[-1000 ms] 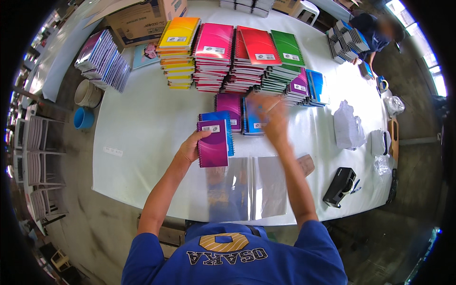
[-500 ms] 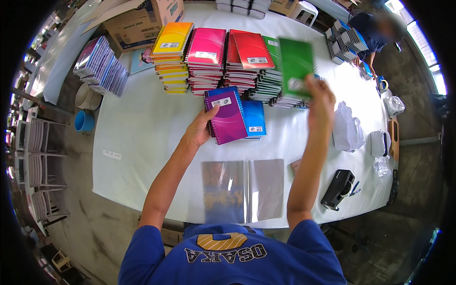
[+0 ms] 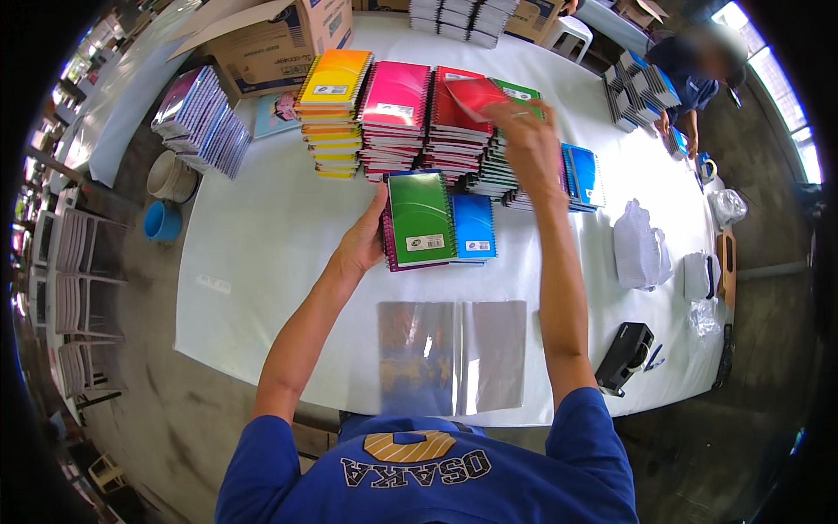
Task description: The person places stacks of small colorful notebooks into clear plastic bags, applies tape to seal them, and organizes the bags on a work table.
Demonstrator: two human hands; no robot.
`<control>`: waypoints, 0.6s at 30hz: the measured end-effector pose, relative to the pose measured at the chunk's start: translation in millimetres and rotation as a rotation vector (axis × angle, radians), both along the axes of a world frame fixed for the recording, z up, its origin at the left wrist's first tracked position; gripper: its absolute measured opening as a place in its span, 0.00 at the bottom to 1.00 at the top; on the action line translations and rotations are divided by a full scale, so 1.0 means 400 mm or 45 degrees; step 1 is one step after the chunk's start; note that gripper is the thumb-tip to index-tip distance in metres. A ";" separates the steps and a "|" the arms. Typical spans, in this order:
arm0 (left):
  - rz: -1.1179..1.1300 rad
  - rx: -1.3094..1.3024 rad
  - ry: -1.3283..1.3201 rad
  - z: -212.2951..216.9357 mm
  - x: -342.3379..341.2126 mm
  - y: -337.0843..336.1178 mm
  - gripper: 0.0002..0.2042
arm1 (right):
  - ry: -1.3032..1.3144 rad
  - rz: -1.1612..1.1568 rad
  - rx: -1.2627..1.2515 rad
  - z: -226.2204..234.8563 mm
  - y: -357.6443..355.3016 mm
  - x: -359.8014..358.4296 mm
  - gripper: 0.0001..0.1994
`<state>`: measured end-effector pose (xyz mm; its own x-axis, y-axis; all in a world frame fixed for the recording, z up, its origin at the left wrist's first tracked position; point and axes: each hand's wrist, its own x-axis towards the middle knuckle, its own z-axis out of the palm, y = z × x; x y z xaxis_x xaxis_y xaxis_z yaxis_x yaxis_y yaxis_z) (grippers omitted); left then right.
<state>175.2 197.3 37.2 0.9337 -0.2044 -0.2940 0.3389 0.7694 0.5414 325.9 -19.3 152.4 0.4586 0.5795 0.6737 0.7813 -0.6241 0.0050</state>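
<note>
My left hand (image 3: 362, 237) is closed on the left edge of a small pile of spiral notebooks, with a green notebook (image 3: 419, 210) on top and a purple edge showing beneath it. My right hand (image 3: 528, 144) grips a red notebook (image 3: 476, 94), tilted above the red stack (image 3: 457, 144); motion blurs that hand a little. A blue notebook (image 3: 474, 225) lies just right of the held pile. Stacks of yellow notebooks (image 3: 336, 79) and pink notebooks (image 3: 396, 92) stand behind, with green ones (image 3: 522, 93) partly hidden by my right hand.
Two clear plastic sheets (image 3: 493, 358) lie near the front edge. At right are a black tape dispenser (image 3: 624, 354), white plastic bags (image 3: 640, 244) and another blue stack (image 3: 582, 179). A cardboard box (image 3: 271, 48) stands at back left. A co-worker (image 3: 690, 70) is at far right.
The green notebook has gone from my right hand onto the purple one in my left. My right hand has moved left to the red stack and taken hold of a red notebook.
</note>
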 end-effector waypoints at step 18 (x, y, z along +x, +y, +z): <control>0.312 0.083 0.065 0.051 -0.096 0.153 0.26 | 0.100 0.125 -0.031 -0.083 0.284 -0.027 0.19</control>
